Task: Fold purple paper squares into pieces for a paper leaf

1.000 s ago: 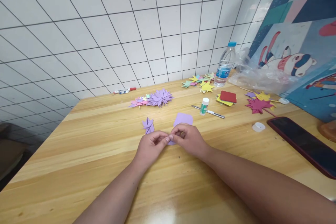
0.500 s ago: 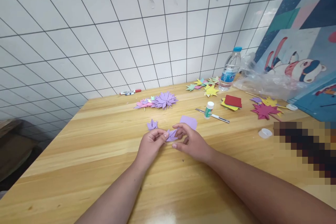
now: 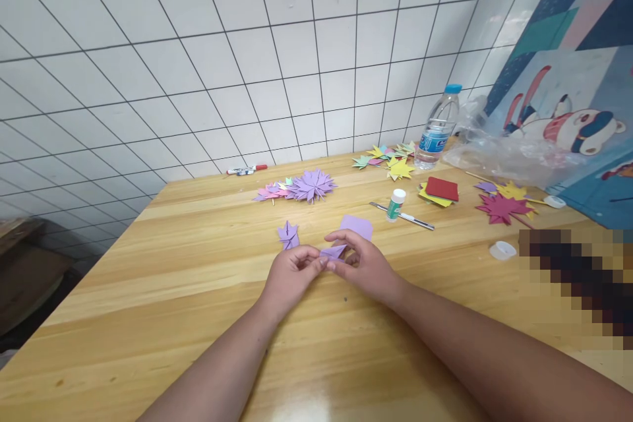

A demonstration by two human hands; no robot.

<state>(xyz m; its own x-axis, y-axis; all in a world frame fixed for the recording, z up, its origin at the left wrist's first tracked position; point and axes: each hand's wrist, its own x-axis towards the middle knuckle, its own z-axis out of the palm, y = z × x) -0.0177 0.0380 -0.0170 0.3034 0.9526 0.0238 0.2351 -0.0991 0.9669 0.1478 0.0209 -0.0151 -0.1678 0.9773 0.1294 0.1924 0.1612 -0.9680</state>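
Note:
A small folded piece of purple paper is held just above the table between my hands. My left hand pinches its left side with thumb and fingers. On the right, my right hand closes its thumb and fingers on the other side, hiding part of the paper. Behind my left hand lies a folded purple paper piece with pointed tips. A flat purple sheet with rounded corners lies just beyond my right hand, which partly covers it.
A glue stick stands beside a craft knife. Farther back are a purple paper flower, markers, yellow paper leaves, a water bottle and stacked red paper. At right lie a magenta leaf and a white cap.
My right hand's thumb has come in against the folded purple paper, where it was apart before. The paper now shows a narrower, more closed shape, and the left hand sits slightly farther right.

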